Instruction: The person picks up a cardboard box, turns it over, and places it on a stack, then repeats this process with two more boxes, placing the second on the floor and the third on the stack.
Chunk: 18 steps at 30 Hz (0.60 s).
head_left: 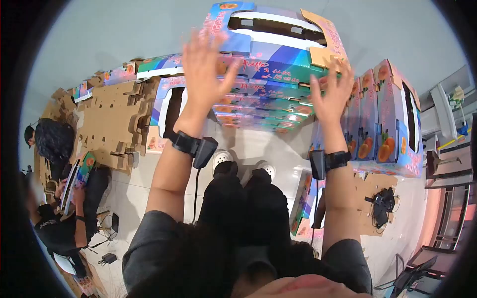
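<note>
A tall stack of printed fruit cartons (pixel 263 102) stands in front of me. Its top carton (pixel 278 62) is blue, white and green with red lettering, and a long cut-out runs across its upper face. My left hand (pixel 204 74), slightly blurred, is open with fingers spread over the carton's left end. At the near right corner is my right hand (pixel 334 92), also open, its fingertips overlapping the peach-coloured flap (pixel 325 37). Neither hand is closed around anything. Black devices with cables are strapped to both wrists.
More cartons (pixel 380 119) stand on edge at right. Flattened brown cardboard (pixel 112 114) lies at left, near a seated person (pixel 64 213) holding a folded carton (pixel 77 181). A black bag-like item (pixel 383 206) rests on cardboard at lower right. Cables and an adapter (pixel 107 258) lie on the floor.
</note>
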Tool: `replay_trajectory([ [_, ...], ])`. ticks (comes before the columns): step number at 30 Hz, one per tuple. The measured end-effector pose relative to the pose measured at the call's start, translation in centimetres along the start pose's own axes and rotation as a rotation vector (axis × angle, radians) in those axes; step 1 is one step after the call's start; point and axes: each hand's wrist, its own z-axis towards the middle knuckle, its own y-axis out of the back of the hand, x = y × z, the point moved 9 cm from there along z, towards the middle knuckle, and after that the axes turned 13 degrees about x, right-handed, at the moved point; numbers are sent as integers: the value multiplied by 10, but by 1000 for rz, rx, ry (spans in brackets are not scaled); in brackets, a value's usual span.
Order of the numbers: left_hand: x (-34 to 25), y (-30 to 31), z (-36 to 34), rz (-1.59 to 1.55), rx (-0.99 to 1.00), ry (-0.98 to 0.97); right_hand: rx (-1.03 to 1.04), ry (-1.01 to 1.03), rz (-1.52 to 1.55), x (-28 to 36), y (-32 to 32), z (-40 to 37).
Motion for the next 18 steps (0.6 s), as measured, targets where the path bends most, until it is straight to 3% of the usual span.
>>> replay_trajectory([
  [3,-19,-39,1,-32,207,-43,7,86,-174,19,-13,1],
  [18,-16,-58,-12,-126,96,41,170,49,-191,39,-25,-2],
])
